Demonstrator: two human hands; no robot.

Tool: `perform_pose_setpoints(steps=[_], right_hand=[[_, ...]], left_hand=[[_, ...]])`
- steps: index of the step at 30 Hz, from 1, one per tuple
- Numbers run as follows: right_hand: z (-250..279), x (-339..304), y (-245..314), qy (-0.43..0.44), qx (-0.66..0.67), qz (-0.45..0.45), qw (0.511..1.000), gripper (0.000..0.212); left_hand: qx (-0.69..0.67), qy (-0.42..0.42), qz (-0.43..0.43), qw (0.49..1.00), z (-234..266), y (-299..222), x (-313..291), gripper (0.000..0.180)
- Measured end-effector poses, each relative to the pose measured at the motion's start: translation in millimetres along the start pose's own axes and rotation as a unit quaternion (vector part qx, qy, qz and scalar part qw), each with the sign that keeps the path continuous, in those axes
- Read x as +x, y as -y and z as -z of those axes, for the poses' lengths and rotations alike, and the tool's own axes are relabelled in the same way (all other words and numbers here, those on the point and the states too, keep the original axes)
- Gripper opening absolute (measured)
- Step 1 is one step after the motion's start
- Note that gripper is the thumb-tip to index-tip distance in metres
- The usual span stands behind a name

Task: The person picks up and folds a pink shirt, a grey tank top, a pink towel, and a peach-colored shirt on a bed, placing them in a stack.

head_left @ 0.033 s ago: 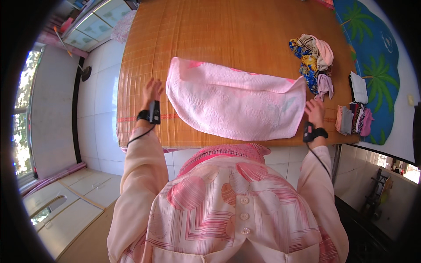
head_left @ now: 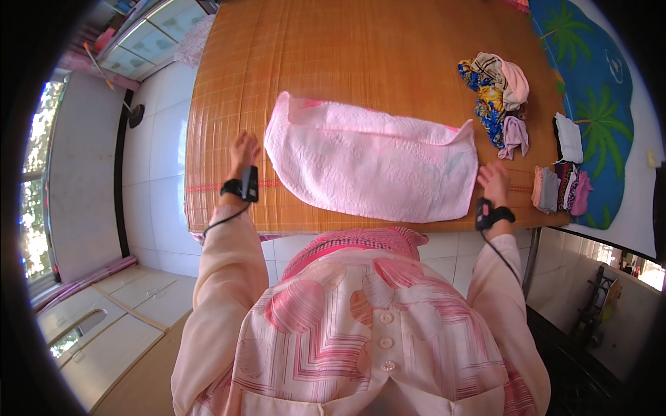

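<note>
A pink towel (head_left: pixel 374 166) with a raised pattern lies folded over, its far edge doubled and a brighter pink showing along it. My left hand (head_left: pixel 244 151) is just off the towel's left end, fingers loosely curved and apart, with nothing visible in them. Beside the right end, my right hand (head_left: pixel 494 182) has its fingers stretched toward the towel's edge; whether the fingertips touch it I cannot tell. Black straps with small devices and cables circle both wrists.
The towel lies on a brown woven mat (head_left: pixel 333 48) over a bed-like surface. To the right sit a loose pile of clothes (head_left: pixel 496 97), a white folded cloth (head_left: pixel 568 137) and several small folded garments (head_left: pixel 544 188). A blue palm-patterned cloth (head_left: pixel 600 90) borders the mat.
Both hands have shifted slightly inward, toward the towel's ends. The towel's far corners have drawn a little closer together, and its right end has settled inward.
</note>
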State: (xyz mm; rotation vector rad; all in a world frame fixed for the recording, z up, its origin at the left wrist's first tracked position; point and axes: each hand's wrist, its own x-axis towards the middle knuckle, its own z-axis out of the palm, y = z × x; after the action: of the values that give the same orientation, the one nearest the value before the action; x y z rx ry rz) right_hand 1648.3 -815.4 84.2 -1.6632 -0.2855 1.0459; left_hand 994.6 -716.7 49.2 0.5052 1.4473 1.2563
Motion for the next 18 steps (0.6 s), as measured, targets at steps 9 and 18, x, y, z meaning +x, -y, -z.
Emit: perform_pose_setpoints(steps=[9,18], right_hand=[[96,-33,-191,-0.058,-0.056,-0.303,0.949,0.036],[28,-58,-198,-0.235,-0.266,-0.226,0.907,0.036]], left_hand=[[0.175,-0.025,0.256,0.95,67,162,-34,0.029],[0.193,-0.186,0.162,0.95,-5,166,-35,0.026]])
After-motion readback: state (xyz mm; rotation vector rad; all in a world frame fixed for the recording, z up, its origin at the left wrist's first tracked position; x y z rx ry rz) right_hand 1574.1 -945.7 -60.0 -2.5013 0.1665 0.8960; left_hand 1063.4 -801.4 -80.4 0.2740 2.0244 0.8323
